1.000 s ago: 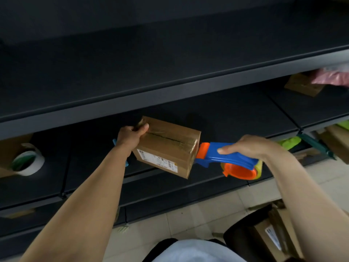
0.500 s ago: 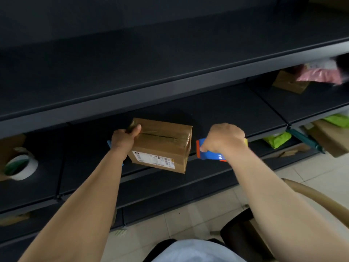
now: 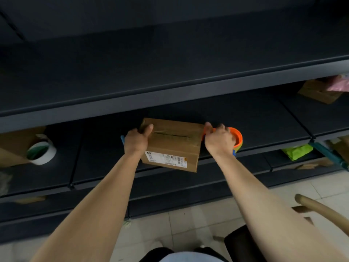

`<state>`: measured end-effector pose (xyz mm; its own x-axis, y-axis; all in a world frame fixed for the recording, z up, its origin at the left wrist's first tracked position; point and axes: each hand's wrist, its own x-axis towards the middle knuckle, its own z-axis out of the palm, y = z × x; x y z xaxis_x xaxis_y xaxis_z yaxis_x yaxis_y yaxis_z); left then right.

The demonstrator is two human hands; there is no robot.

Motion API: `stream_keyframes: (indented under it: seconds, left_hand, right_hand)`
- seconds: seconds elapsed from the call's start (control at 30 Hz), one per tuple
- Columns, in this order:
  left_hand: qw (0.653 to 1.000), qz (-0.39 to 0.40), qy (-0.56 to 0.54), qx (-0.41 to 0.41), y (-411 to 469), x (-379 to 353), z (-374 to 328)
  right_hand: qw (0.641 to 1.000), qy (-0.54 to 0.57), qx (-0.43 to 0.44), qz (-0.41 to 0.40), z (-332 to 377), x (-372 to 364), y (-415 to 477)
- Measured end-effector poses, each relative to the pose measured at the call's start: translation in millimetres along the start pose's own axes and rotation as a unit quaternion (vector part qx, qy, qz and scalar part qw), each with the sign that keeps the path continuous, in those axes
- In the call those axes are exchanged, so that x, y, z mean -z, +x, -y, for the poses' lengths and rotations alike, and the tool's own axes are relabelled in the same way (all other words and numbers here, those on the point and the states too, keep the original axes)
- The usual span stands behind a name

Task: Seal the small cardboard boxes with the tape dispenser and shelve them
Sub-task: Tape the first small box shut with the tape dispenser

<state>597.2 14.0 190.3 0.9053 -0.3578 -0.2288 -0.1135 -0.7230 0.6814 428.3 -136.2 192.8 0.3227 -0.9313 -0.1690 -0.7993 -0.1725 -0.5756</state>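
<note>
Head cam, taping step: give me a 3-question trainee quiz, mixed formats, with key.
1. True or false: the left hand grips the left end of the cardboard box.
2. Which object is the right hand holding? A) white tape roll B) tape dispenser C) green packet
3. Fill in: the white tape roll sits on the shelf to the ____ of the box.

Key:
1. True.
2. B: the orange and blue tape dispenser is at the box's right end.
3. Left. The green packet lies on the right.
</note>
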Motion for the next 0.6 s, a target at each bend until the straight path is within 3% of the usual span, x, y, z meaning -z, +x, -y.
stream_keyframes:
  seconds: [0.13, 0.2, 0.37, 0.47, 0.6]
  left_hand:
    - [0.974, -0.057, 0.211, -0.053, -8, -3, -10]
    - [0.970, -0.031, 0.240, -0.037, -12, -6, -18]
    - [0.982, 0.028, 0.184, -0.017, 1, -5, -22]
    - [0.990, 0.014, 0.141, -0.008, 6, -3, -16]
    - [0.999, 0.012, -0.010, 0.044, 12, 3, -3]
  right_hand:
    - [0.979, 0.159, -0.043, 0.123, 33, -21, -29]
    - [0.973, 0.189, -0.052, 0.118, 39, -26, -31]
    - [0.976, 0.180, -0.045, 0.118, 41, -28, -23]
    - [0.973, 0.191, -0.047, 0.123, 39, -28, -22]
    - [0.958, 0.244, -0.052, 0.141, 31, -27, -17]
